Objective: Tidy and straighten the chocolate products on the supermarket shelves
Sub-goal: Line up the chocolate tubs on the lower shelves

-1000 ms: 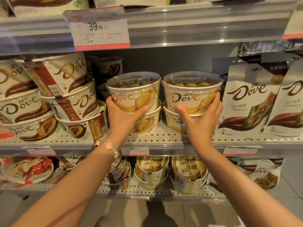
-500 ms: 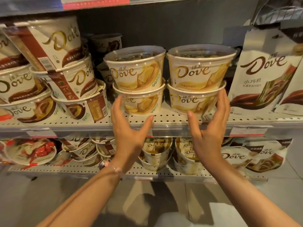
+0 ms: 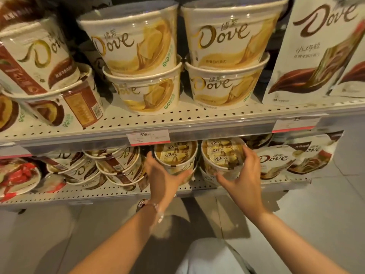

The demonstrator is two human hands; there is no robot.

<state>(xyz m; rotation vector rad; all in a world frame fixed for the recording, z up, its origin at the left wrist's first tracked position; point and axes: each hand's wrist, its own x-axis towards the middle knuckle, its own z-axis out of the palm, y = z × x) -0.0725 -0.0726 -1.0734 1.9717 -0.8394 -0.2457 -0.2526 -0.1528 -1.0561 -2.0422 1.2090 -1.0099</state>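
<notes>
On the lower shelf (image 3: pixel 138 192), the left hand (image 3: pixel 164 175) cups a Dove tub (image 3: pixel 175 157) of wrapped chocolates; the right hand (image 3: pixel 243 173) grasps the neighbouring tub (image 3: pixel 223 155), both beneath four stacked tubs (image 3: pixel 177 62).

"Dove" in gold script on the cream tubs (image 3: pixel 136 38) centre top, in brown on the pouch (image 3: pixel 324 46) upper right. Price tag (image 3: pixel 148 136) on the shelf edge, centre: "39.90". Wrappers in the lower tubs (image 3: pixel 222 153): "Dove".

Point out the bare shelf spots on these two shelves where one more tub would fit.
Bare board runs along the upper shelf front edge, ahead of the gold tubs. On the lower shelf, a strip lies free before the brown tubs. Behind, tubs crowd rim to rim.
</notes>
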